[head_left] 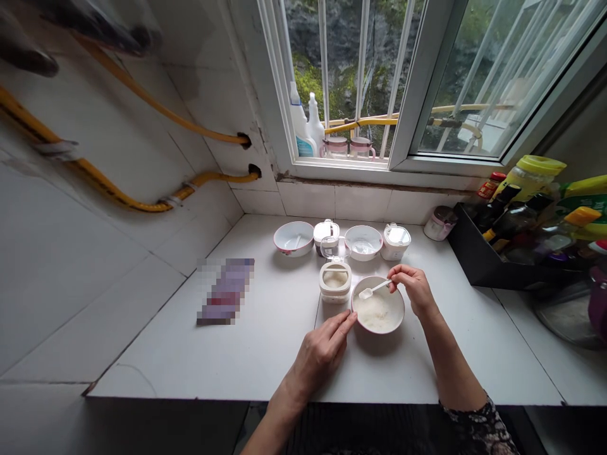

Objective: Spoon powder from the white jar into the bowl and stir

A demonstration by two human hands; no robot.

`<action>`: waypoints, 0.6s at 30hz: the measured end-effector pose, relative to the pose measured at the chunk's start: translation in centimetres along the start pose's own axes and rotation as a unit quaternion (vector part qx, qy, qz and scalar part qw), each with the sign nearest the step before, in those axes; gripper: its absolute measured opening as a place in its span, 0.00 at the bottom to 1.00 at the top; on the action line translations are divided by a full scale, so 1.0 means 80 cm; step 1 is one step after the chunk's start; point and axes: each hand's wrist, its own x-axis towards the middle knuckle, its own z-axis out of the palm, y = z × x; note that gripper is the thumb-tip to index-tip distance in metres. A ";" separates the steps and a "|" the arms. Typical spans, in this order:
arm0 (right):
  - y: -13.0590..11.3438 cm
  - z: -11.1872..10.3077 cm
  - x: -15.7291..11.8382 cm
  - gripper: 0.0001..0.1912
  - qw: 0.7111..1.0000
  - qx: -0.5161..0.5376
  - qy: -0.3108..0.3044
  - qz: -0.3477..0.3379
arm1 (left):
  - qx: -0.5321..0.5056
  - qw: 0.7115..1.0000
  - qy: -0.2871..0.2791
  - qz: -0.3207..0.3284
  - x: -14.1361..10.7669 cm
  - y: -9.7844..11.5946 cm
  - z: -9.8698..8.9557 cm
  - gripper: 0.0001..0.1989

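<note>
A white bowl (pixel 378 325) holding white powder or fine grains stands on the counter in front of me. My left hand (pixel 327 341) has its fingertips closed on the bowl's left rim. In my right hand (pixel 411 287) the fingers pinch the handle of a small white spoon (pixel 372 291), its scoop hanging over the bowl's contents. Just left of the bowl is a seasoning jar (pixel 335 292) with its lid flipped up and pale contents inside. Behind are a lidded seasoning jar (pixel 396 241), another jar (pixel 326 235) with dark contents, and a second bowl (pixel 363 253).
A third bowl (pixel 293 249) stands at the back left, with what looks like a spoon inside. On the left lies a blurred-out purple packet (pixel 226 294). A black bin (pixel 474 265) of bottles and a small jar (pixel 440 224) stand to the right. Yellow hoses (pixel 128 201) run along the wall.
</note>
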 end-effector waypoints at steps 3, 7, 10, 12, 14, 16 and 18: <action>0.001 -0.003 0.002 0.05 1.000 0.022 0.008 0.007 | 0.000 1.000 -0.002 -0.001 0.000 0.000 0.001 0.26; 0.001 0.000 0.004 0.04 0.998 0.059 0.015 0.008 | 0.000 1.000 0.000 0.001 0.000 0.000 0.001 0.26; 0.000 0.010 0.004 0.05 0.996 0.087 0.030 0.011 | -0.003 1.000 0.000 0.004 -0.001 -0.001 0.001 0.27; -0.002 0.020 0.002 0.06 0.996 0.083 0.040 0.010 | -0.005 1.000 -0.001 0.005 -0.001 -0.001 0.001 0.26; -0.002 0.031 -0.001 0.06 0.997 0.057 0.042 -0.018 | -0.004 1.000 -0.002 0.004 -0.001 -0.001 0.000 0.26; -0.001 0.041 -0.005 0.06 0.996 0.014 0.037 -0.083 | -0.004 1.000 -0.001 0.004 0.000 0.000 0.000 0.26; 0.003 0.049 -0.009 0.06 0.982 -0.057 0.033 -0.179 | -0.004 1.000 0.001 0.004 0.001 0.000 -0.001 0.26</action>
